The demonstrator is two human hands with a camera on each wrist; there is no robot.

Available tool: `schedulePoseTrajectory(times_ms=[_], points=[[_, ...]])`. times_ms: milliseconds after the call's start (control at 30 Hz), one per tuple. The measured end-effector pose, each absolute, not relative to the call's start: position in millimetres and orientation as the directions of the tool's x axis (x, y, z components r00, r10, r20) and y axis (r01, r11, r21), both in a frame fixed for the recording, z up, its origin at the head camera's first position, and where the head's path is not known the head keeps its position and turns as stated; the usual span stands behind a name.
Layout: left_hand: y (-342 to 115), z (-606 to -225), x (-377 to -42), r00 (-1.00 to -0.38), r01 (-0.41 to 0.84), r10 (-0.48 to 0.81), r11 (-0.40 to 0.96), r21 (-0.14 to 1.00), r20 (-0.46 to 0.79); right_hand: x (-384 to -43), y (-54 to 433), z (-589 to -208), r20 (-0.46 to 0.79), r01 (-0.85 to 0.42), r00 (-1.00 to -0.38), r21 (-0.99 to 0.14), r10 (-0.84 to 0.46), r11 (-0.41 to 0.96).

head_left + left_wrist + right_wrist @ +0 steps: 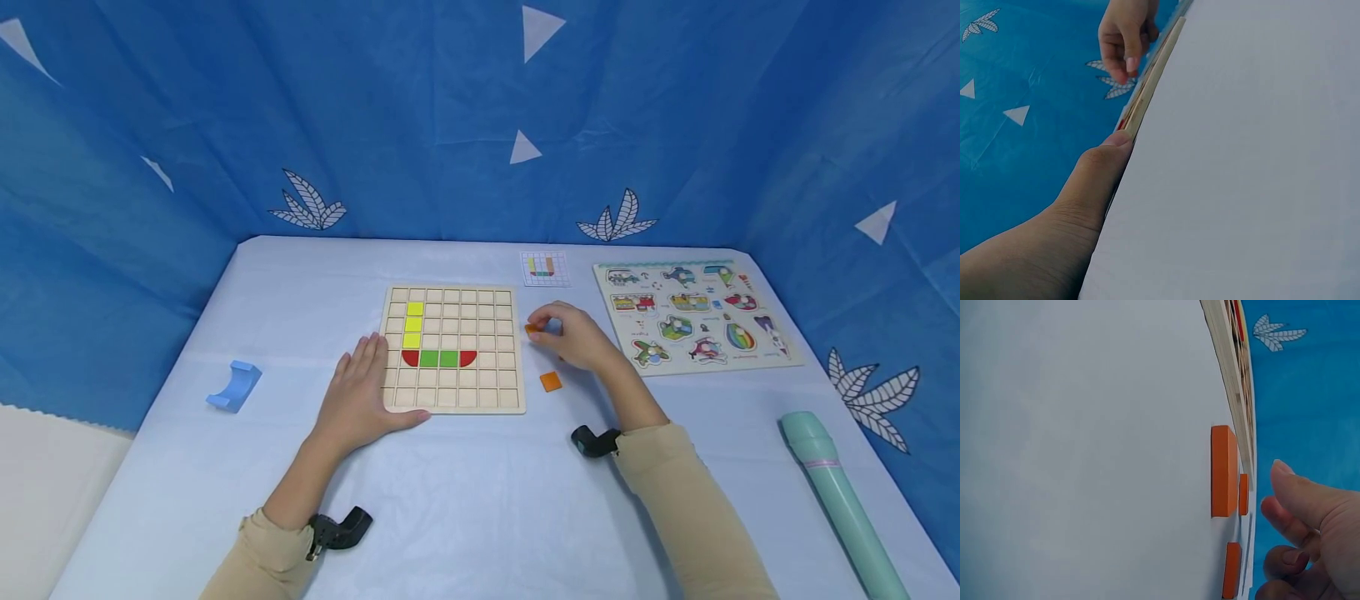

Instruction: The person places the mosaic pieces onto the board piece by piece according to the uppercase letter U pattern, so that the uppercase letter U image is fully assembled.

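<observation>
A wooden grid board [491,379] holds three yellow squares [413,325] in a column. Below them run two green squares [439,358] between two red rounded pieces [468,358]. My left hand [358,400] lies along the board's left edge, fingers straight, with the thumb [1116,139] at its front edge. To the right of the board, my right hand [573,336] hovers with bent fingers over an orange piece [532,328]. Its thumb and forefinger stand apart in the right wrist view, holding nothing. Another orange square [551,382] lies nearer me; the right wrist view shows three orange pieces [1224,472].
A small pattern card [545,269] lies behind the board. Far right is a picture puzzle board [686,317], with a mint-green microphone-shaped tube [840,492] nearer me. A blue curved block [235,387] sits at the left. Blue cloth [420,125] hangs behind the table.
</observation>
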State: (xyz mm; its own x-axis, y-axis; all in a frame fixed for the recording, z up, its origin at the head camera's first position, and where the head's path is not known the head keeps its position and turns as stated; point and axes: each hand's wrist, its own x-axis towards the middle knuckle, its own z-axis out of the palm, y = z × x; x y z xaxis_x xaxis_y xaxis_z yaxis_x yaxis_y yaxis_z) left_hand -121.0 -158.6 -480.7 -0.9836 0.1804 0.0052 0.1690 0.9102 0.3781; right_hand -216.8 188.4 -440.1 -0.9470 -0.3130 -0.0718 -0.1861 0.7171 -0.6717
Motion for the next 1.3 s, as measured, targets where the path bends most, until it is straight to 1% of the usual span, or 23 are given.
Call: schedulePoseTrajectory(times_ms=[533, 1133, 1300], points=[[-157.8, -480.8, -121.1, -0.983, 0.176, 0.183, 0.911, 0.374, 0.016, -221.7, 189.2, -445.5, -0.069, -0.172, -0.957, -0.649, -0.283, 0.741], [-158.5, -482.2, -121.1, -0.983, 0.179, 0.181, 0.912, 0.369, 0.028, -224.2, 183.7, -447.2, -0.115, -0.135, -0.960, -0.608, -0.255, 0.782], [-158.9, -482.5, -121.2, -0.984, 0.174, 0.178, 0.912, 0.372, 0.025, -223.9, 184.2, -447.4, -0.120, -0.116, -0.963, -0.627, -0.242, 0.770]])
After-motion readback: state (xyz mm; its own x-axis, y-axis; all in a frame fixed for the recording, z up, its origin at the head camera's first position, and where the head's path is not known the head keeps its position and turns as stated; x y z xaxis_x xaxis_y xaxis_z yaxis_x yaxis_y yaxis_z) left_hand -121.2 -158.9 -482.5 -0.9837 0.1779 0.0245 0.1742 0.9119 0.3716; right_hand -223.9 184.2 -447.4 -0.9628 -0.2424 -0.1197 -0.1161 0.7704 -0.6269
